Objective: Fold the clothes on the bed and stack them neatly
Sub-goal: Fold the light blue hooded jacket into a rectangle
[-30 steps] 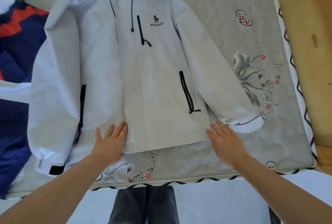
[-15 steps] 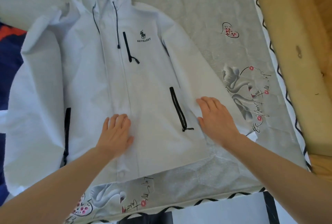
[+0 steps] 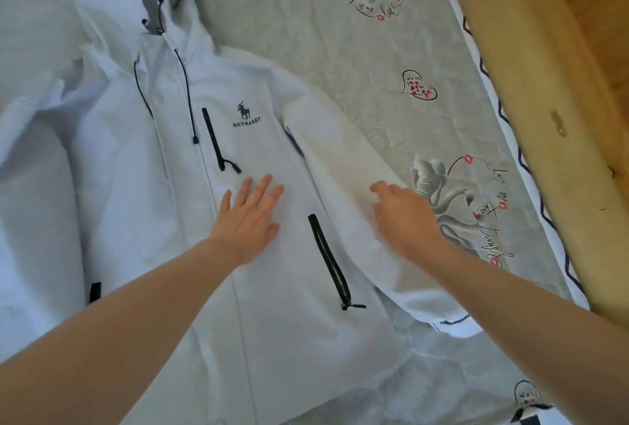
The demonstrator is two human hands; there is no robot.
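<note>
Honestly the folding hadn't really started at this point. The white hooded jacket (image 3: 218, 206) lay face-up and zipped on the bed, hood toward the far end, the sleeve on the person's right (image 3: 354, 193) angled out over the sheet with its cuff near the bed's edge, and the other sleeve spread off to the left, partly out of frame. No fold was visible anywhere on it, and no stack of finished clothes showed in view, so I'd say this was the flatten-it-out stage with all the sleeve and body folds left to do.

The left hand (image 3: 248, 217) was spread flat, palm down, pressing on the jacket's front just below the chest pocket zip (image 3: 214, 138). The right hand (image 3: 405, 217) sat on that right sleeve with fingers loosely bent. It was a bit blurred, so whether it pinched the fabric or just rested there, I can't tell.

Surface-wise, the bed had a grey sheet (image 3: 340, 60) printed with swans and hearts and some cursive writing, slightly wrinkled. Along the right ran a light wooden bed frame (image 3: 531, 111).
</note>
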